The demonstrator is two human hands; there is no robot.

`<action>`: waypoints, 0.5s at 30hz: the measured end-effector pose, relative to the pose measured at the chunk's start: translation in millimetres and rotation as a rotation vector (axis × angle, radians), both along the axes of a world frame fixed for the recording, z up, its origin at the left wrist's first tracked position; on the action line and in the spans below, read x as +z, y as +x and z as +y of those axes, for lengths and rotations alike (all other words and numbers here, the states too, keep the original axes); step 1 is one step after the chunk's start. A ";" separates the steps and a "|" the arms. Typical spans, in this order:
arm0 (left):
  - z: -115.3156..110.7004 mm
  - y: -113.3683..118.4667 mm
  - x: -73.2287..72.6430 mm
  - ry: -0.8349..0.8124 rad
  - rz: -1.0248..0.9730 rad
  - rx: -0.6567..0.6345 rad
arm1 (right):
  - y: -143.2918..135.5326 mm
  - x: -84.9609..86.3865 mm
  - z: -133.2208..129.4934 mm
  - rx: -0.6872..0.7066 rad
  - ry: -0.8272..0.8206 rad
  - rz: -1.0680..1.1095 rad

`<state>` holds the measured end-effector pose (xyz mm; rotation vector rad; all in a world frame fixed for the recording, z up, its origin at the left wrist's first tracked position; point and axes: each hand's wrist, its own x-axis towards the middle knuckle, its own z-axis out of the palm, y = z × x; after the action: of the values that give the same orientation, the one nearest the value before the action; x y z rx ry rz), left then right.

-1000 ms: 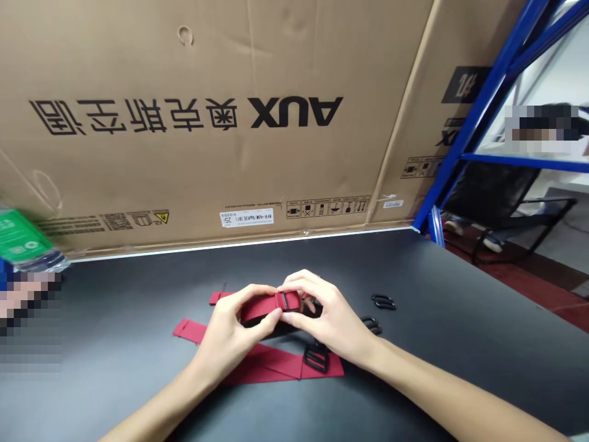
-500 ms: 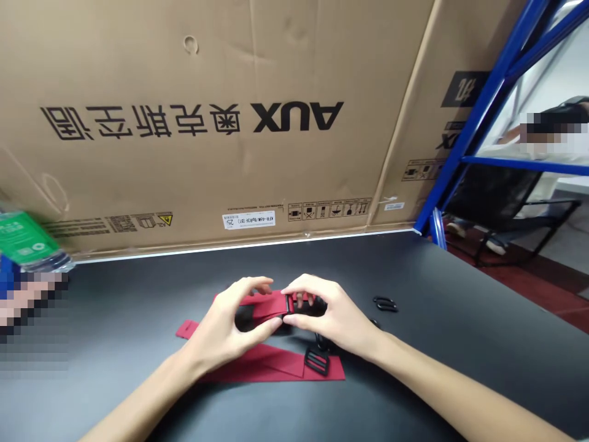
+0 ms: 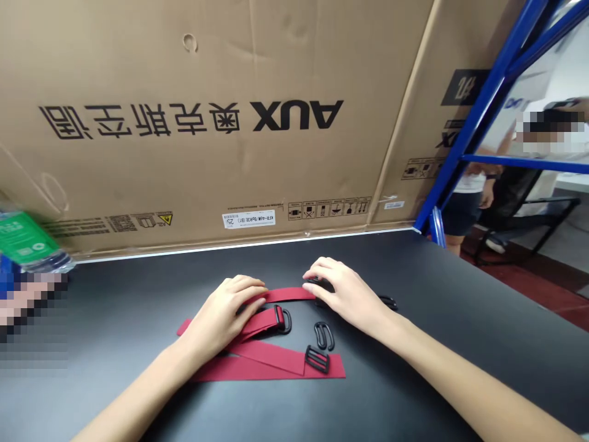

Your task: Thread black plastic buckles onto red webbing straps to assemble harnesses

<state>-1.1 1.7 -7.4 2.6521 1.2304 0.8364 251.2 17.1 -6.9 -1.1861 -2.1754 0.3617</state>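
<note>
A red webbing strap stretches flat between my two hands. My left hand closes its thumb and fingers on the strap's left part. My right hand is closed at its right end, around a black piece mostly hidden by the fingers. Below the left fingers, a folded red strap carries a black slider and a black loop. Nearer me lies another red strap with a black slide buckle on it. A loose black hook rests just above that buckle.
Another black hook lies beyond my right wrist, partly covered. A large cardboard box stands along the back of the black table. A green-labelled bottle is at left. Past the blue metal frame, people and a chair appear.
My hands have moved apart, the right one up and rightward, leaving the strap drawn out between them. The folded strap with slider and loop now lies on the table. Another person appears behind the frame.
</note>
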 end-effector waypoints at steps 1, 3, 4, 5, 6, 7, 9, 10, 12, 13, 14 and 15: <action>1.6 -0.9 -2.9 -0.027 0.008 -0.020 | 1.0 0.4 0.9 -0.025 0.009 0.007; 4.1 -2.5 -7.5 -0.078 0.008 -0.027 | 1.8 0.7 1.9 -0.078 0.027 0.045; 4.8 -3.1 -8.8 -0.103 -0.003 -0.017 | 1.8 0.6 2.2 -0.099 0.034 0.070; 5.2 -3.6 -9.5 -0.125 -0.020 -0.004 | 1.7 0.5 2.4 -0.111 0.040 0.093; 5.3 -3.9 -9.5 -0.146 -0.039 0.009 | 1.4 0.4 2.5 -0.117 0.042 0.115; 5.2 -3.9 -8.9 -0.161 -0.059 0.028 | 0.9 0.2 2.5 -0.115 0.040 0.134; 4.3 -3.3 -5.9 -0.189 -0.091 0.077 | -1.0 0.2 1.7 -0.101 0.029 0.175; 3.4 -2.5 -3.6 -0.197 -0.104 0.107 | -2.5 0.3 0.7 -0.086 0.019 0.196; 0.4 0.4 1.7 -0.186 -0.146 0.170 | -6.9 0.4 -2.7 -0.043 -0.019 0.229; -1.8 2.6 4.4 -0.164 -0.175 0.193 | -9.8 0.2 -5.1 -0.013 -0.058 0.245; -4.6 5.2 6.8 -0.127 -0.205 0.200 | -13.1 -0.2 -8.0 0.021 -0.117 0.271; -7.9 8.3 8.7 -0.079 -0.229 0.186 | -16.6 -0.8 -11.2 0.062 -0.198 0.310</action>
<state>7.1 -6.2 1.3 2.3294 1.4302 1.0605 234.6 5.9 -7.7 -1.0850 -1.9418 0.7509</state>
